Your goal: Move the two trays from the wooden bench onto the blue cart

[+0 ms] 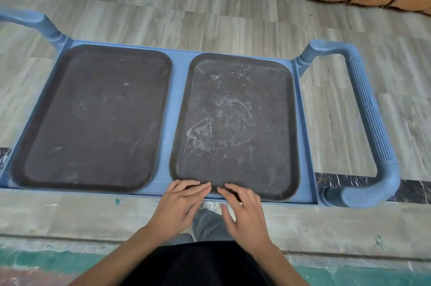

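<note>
Both trays lie flat on the blue cart (177,80), a gap between; left hand (179,201) and right hand (245,211) rest spread, loose fingers on the right tray (235,122) near edge, gripping nothing

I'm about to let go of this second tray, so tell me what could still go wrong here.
1. The right tray sits slightly skewed, its near edge at the cart lip under the left hand and right hand; it may not be fully seated and could slip off toward you.
2. The gap to the left tray is narrow, so straightening it could knock that one.
3. The cart may roll if pushed.
</note>
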Demonstrator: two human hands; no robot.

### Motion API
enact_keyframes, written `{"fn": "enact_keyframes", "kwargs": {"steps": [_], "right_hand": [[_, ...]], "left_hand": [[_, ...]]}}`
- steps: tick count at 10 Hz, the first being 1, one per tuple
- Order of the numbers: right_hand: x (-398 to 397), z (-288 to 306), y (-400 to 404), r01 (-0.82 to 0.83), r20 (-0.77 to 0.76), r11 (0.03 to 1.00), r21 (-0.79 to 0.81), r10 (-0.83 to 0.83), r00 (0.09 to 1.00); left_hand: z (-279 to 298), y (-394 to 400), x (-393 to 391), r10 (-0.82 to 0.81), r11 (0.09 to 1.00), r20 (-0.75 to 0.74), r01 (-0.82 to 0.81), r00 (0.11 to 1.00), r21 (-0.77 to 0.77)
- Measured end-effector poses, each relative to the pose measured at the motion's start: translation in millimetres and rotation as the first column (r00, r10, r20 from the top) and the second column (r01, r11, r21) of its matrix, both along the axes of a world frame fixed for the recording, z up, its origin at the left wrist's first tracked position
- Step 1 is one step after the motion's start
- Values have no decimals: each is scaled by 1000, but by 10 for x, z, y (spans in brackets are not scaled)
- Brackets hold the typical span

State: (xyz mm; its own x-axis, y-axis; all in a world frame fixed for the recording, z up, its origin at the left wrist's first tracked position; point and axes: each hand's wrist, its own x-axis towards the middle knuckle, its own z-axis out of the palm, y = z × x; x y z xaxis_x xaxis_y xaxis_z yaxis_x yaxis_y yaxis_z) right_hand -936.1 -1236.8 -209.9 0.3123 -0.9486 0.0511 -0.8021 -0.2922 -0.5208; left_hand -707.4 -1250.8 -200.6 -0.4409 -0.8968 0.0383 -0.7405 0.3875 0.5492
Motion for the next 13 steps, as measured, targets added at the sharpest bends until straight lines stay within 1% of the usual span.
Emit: {"fn": "enact_keyframes", "kwargs": {"steps": [1,3,8,9,10,11,12,13], "right_hand": [[-24,-65,15,14,-19,999,-52,-15,1000],[-46,-61,31,13,-27,995,-95,-15,1000],[-8,-103,109,39,-79,982,-184,-54,995],[-14,-46,110,10,-106,985,-175,-29,994],[-12,112,66,-50,-188,996,-80,35,982],[20,355,-59,-106,-331,992,71,124,936],[65,650,-267,-80,-359,996,47,92,929],[102,999,-393,2,-374,1000,9,1,927]], "left_hand": [[-7,31,-31,34,999,-12,-34,999,7],[-14,120,-96,91,996,-23,-91,996,2],[-51,218,-136,100,992,-17,-101,995,-71],[-3,213,-126,63,998,12,-63,998,-24],[88,183,-112,35,998,21,-37,999,57],[301,136,-57,15,995,31,-18,999,103],[566,19,75,47,997,68,-51,997,56],[885,-64,198,94,995,200,-95,975,-1]]}}
